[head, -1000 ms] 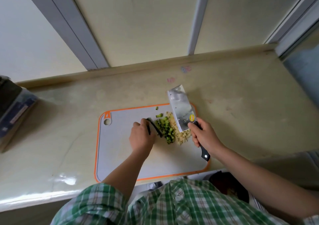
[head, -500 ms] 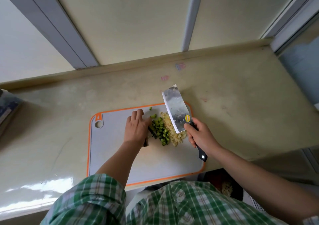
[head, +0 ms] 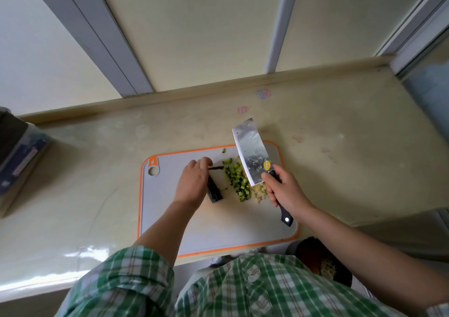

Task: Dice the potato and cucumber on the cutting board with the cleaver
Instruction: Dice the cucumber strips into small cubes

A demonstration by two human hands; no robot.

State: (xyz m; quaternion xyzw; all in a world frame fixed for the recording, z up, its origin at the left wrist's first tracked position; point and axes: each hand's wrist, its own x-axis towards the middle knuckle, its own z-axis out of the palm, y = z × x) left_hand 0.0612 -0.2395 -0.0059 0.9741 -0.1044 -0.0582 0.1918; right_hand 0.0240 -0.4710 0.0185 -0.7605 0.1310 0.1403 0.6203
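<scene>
- Right hand [head: 285, 191]: fingers wrapped round the black handle of the broad steel cleaver [head: 251, 152].
- Left hand [head: 192, 183]: fingers pinch a thin, dark cucumber strip [head: 217, 167].
- Green cucumber cubes [head: 237, 181] and pale potato bits [head: 258, 192] are heaped on the grey, orange-rimmed cutting board [head: 218, 229], on the glossy counter [head: 73, 195].

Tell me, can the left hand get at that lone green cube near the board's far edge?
Probably yes: the cube lies on bare cutting board just beyond the left hand, nothing between them, though its fingers pinch a cucumber strip.
</scene>
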